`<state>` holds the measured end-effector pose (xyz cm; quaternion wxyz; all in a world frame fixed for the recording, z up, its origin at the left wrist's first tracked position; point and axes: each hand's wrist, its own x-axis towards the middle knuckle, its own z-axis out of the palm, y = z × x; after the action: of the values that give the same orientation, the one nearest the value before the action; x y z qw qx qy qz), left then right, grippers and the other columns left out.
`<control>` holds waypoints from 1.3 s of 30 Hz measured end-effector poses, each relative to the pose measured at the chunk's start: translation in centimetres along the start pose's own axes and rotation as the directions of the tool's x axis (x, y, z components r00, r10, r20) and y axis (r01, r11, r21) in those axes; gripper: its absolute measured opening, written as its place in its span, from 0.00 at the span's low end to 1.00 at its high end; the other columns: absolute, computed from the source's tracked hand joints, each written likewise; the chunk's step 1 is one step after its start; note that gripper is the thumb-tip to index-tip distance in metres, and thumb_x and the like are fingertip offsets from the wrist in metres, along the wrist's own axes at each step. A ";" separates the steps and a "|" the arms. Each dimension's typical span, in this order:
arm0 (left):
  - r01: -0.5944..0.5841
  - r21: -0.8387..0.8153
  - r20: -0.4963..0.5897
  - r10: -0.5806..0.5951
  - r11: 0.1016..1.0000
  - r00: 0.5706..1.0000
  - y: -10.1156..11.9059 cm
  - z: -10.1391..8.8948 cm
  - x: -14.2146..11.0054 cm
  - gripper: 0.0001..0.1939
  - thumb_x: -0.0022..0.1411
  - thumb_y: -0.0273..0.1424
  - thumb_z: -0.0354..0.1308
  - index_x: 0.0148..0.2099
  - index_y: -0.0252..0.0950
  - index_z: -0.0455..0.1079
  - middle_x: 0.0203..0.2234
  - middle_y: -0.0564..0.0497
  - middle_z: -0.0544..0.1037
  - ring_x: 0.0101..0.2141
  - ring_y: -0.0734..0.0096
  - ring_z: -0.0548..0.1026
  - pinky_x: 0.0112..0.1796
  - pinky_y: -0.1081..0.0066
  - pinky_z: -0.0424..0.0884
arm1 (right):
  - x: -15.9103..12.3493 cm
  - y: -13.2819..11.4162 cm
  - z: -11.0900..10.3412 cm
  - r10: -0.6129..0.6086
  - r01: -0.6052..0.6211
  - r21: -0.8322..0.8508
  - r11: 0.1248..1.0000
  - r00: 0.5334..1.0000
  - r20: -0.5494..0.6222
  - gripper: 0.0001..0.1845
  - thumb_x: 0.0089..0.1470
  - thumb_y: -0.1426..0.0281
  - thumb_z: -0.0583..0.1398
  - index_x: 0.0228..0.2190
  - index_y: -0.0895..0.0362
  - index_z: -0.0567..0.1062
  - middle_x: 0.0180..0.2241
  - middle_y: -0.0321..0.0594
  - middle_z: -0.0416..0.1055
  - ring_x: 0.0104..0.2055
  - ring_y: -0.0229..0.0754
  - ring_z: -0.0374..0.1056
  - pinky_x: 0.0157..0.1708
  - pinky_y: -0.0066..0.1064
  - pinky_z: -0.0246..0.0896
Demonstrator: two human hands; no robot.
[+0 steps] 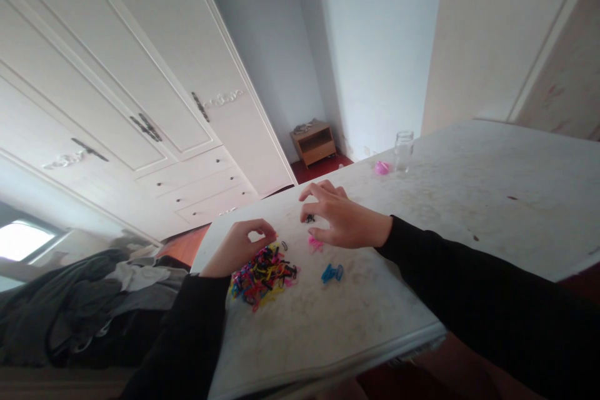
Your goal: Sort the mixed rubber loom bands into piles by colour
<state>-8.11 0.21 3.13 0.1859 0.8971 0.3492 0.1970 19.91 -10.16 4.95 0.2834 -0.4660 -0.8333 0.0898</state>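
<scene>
A heap of mixed small elastic hair bands (267,275) in red, yellow, black, blue and pink lies on the pale table (375,319). Over its far edge is my left hand (246,245), thumb and fingertips closed together; whatever is between them is too small to make out. My right hand (335,215) hovers with curved fingers apart, above a little group of black bands (310,219). Just under its thumb lies a small pink group of bands (315,244). Nearer to me sits a blue group of bands (332,273), apart from the heap.
A clear glass jar (404,151) stands upright at the table's far side, beside a bright pink object (383,167). Dark clothes (94,300) are piled to the left of the table. Beyond are a white wardrobe (187,131) and a small wooden nightstand (315,144).
</scene>
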 end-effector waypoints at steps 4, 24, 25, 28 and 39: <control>-0.008 0.002 0.023 0.008 1.000 1.000 0.4 0.7 0.0 0.08 0.65 0.37 0.66 0.40 0.41 0.83 0.36 0.51 0.87 0.38 0.64 0.83 0.45 0.65 0.76 | 0.0 0.0 0.0 0.005 -0.005 0.005 1.000 1.000 -0.001 0.07 0.60 0.71 0.64 0.41 0.56 0.79 0.60 0.52 0.67 0.63 0.60 0.59 0.55 0.54 0.55; -0.049 -0.244 -0.121 0.019 0.968 0.992 1.0 2.7 0.0 0.09 0.66 0.35 0.67 0.45 0.37 0.77 0.34 0.49 0.85 0.37 0.66 0.84 0.42 0.66 0.81 | 0.6 0.3 0.7 0.049 -0.049 0.017 0.999 0.999 0.011 0.03 0.61 0.72 0.64 0.37 0.57 0.80 0.41 0.44 0.80 0.50 0.51 0.71 0.52 0.44 0.53; -0.055 -0.266 -0.130 0.021 0.962 0.991 1.1 2.8 0.0 0.09 0.65 0.36 0.68 0.44 0.37 0.77 0.34 0.49 0.86 0.37 0.65 0.85 0.42 0.66 0.82 | 0.6 0.2 0.9 0.039 -0.040 0.034 0.999 0.999 0.025 0.03 0.62 0.72 0.64 0.38 0.57 0.80 0.42 0.44 0.81 0.50 0.50 0.72 0.52 0.44 0.53; -0.058 -0.310 -0.147 0.012 0.949 0.989 1.6 3.1 0.0 0.10 0.64 0.37 0.70 0.41 0.37 0.77 0.33 0.48 0.87 0.36 0.64 0.86 0.41 0.66 0.83 | 0.6 -0.1 1.9 -0.015 0.010 0.076 0.997 0.998 0.069 0.09 0.63 0.71 0.64 0.45 0.56 0.80 0.47 0.45 0.82 0.53 0.52 0.74 0.53 0.46 0.55; -0.048 -0.407 -0.157 -0.018 0.912 0.987 2.6 3.4 0.1 0.15 0.61 0.41 0.72 0.39 0.36 0.77 0.33 0.46 0.87 0.36 0.61 0.87 0.42 0.63 0.86 | 0.8 0.6 3.1 -0.166 0.153 0.215 0.965 0.985 0.046 0.12 0.62 0.76 0.63 0.47 0.59 0.81 0.48 0.48 0.80 0.51 0.48 0.76 0.55 0.41 0.67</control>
<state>-4.99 -2.17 1.48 0.3400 0.8225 0.3068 0.3373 18.29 -8.84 2.51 0.3110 -0.3616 -0.8625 0.1691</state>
